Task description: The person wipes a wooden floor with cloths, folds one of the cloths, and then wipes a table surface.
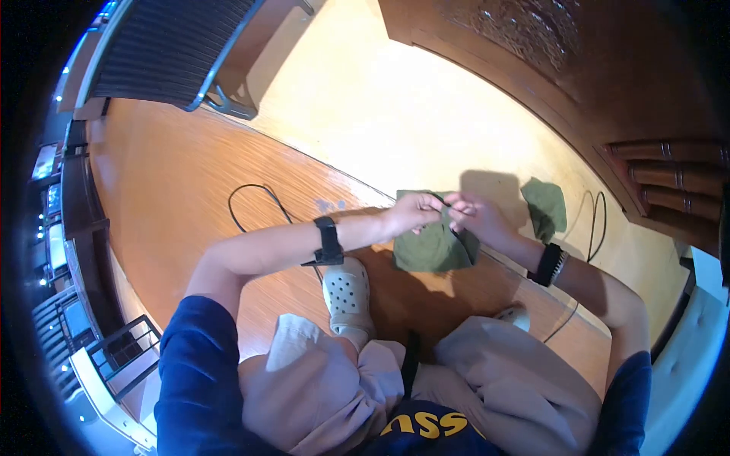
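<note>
My left hand and my right hand meet in front of me, fingertips pinched close together. A thin dark strip shows between the fingers; its kind I cannot tell. Beneath both hands is a green cloth, partly covered by them, overlapping the seam between the orange-brown and pale floor. To the right of my right hand, a smaller green cloth piece lies on the pale floor.
Black straps circle my wrists, and a black cable loops on the floor at left. Another cable curves at right. Carved brown wooden furniture borders the upper right. A dark ribbed chair stands upper left. My shoe is below.
</note>
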